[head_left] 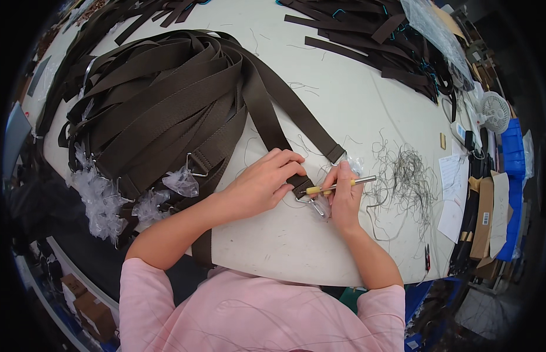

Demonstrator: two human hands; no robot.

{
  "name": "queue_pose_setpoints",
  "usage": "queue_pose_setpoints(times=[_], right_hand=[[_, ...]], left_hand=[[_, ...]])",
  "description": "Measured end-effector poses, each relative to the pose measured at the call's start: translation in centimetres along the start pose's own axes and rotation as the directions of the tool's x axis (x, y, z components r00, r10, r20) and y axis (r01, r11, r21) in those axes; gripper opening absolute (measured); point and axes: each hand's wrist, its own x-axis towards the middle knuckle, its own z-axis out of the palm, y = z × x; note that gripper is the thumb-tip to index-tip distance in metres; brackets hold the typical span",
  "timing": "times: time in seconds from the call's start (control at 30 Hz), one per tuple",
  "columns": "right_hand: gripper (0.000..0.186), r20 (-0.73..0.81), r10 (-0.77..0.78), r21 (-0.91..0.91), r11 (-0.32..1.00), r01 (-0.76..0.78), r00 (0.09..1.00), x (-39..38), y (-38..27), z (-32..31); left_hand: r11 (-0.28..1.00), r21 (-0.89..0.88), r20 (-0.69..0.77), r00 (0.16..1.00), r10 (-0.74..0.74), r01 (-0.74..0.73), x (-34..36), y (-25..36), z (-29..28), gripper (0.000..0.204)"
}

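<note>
Bent fingers of my left hand [261, 185] press on a dark olive webbing strap [268, 129] just above its sewn end, where a metal clip [314, 205] hangs in clear plastic. My right hand [343, 199] is closed around a slim yellow and silver tool [320, 189], its yellow tip at the sewn end. Another strap end [331, 149] with a plastic-wrapped fitting lies just above my right hand. A large heap of straps [155, 100] lies to the left, with several wrapped metal fittings [100, 199] along its lower side.
Dark straps with blue fittings [372, 47] fill the back right of the white table [273, 246]. Right are loose thread clippings [402, 182], small scissors [427, 258], papers [450, 199], a white fan [494, 111], blue bins [513, 152] and cardboard [484, 223]. Boxes [91, 305] sit below at left.
</note>
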Motion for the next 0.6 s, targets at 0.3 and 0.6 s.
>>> queue_pose_setpoints(times=[0.3, 0.6], right_hand=[[0.058, 0.009, -0.005, -0.067, 0.998, 0.006, 1.000, 0.0, -0.4, 0.3], [0.055, -0.136, -0.015, 0.130, 0.991, 0.033, 0.991, 1.3, 1.2, -1.4]], left_hand=[[1.000, 0.015, -0.003, 1.000, 0.015, -0.015, -0.1, -0.3, 0.0, 0.033], [1.000, 0.021, -0.019, 1.000, 0.021, -0.021, 0.0, -0.4, 0.2, 0.030]])
